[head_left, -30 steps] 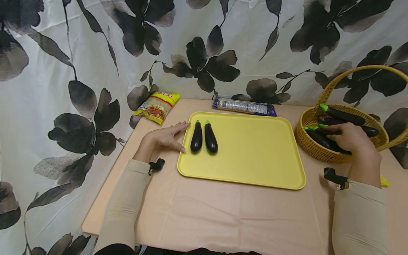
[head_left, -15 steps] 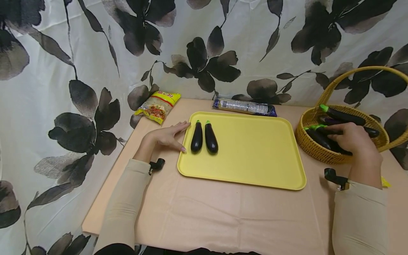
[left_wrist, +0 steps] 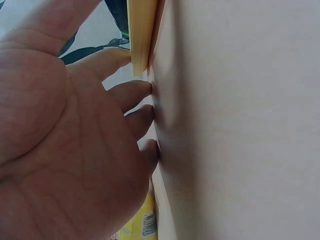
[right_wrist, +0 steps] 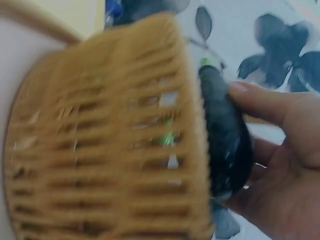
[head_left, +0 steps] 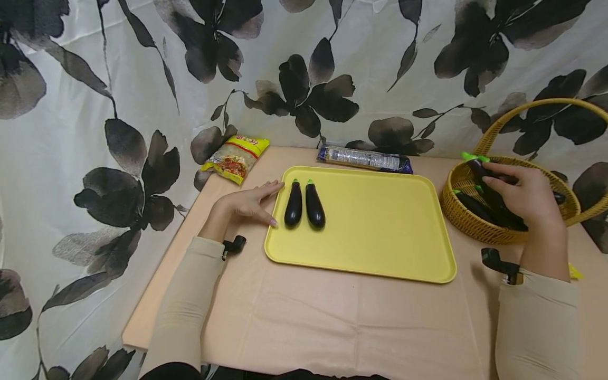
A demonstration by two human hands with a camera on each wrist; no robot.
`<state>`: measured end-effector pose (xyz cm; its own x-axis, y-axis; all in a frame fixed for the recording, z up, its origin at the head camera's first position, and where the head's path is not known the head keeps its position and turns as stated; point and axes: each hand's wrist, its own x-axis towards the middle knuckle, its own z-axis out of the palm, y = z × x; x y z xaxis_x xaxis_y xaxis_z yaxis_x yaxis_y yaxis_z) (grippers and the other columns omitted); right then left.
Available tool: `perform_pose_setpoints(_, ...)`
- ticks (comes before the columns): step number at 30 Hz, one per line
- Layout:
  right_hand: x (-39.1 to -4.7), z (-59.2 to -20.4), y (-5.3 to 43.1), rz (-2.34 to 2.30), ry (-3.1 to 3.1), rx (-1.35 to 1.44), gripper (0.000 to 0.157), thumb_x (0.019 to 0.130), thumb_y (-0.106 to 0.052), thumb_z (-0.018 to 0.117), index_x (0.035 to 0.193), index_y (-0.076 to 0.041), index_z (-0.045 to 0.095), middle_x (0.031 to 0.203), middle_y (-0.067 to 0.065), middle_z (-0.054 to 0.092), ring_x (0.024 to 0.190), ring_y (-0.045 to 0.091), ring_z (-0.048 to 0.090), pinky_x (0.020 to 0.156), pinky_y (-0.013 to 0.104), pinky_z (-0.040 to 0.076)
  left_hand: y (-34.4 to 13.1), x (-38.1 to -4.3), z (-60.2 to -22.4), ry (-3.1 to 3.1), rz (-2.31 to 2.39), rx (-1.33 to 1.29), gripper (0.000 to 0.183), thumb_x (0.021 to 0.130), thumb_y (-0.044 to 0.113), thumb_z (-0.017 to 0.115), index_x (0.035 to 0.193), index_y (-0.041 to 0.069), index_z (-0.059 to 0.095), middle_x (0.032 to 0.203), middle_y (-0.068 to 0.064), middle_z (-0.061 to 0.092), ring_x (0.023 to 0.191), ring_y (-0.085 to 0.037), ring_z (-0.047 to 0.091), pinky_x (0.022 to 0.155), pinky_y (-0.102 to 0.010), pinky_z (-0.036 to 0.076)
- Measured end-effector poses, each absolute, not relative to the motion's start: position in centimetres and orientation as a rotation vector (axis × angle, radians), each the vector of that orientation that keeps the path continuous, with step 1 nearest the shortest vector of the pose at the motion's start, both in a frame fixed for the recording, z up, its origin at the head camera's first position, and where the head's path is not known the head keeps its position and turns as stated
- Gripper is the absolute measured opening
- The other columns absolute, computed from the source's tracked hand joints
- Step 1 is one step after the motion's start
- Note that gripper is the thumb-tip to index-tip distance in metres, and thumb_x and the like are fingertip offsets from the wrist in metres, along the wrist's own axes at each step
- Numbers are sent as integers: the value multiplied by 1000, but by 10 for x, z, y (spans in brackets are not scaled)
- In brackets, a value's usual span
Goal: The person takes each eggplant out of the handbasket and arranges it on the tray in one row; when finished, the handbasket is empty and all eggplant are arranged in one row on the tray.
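A yellow tray [head_left: 385, 232] rests by the left hand [head_left: 249, 203] on a peach counter [head_left: 309, 316]. Beneath the right hand [head_left: 532, 198], a basket [head_left: 457, 215].

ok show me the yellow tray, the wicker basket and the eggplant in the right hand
Yellow tray [head_left: 380, 227], head view: bare middle
Wicker basket [right_wrist: 110, 137], right wrist view: woven side
Held eggplant [right_wrist: 226, 135], right wrist view: middle of dark body

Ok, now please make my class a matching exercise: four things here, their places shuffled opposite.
Things
1. tan woven wicker basket
2. pair of glossy black eggplants
3. long dark-blue plastic packet
4. yellow printed plastic bag

Places
A. just beyond the far edge of the yellow rectangular tray
B. beyond the tray's far left corner
C. side by side on the tray
D. right of the tray, holding more eggplants

Pairs: 1-D; 2-C; 3-A; 4-B
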<state>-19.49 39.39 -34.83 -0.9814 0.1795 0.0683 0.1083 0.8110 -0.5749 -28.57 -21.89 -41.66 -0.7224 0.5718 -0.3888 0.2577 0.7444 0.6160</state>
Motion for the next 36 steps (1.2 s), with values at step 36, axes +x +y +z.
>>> perform_pose_setpoints(36,-222,-363,259,1360,-2720,423,34,104,-19,65,138,-15,69,143,17,63,113,20,64,73,12,55,-220,-285,-418,2372,728,639,129,73,52,93,169,29,10,177,0,-3,163,-26,-12,131,-55,-4)
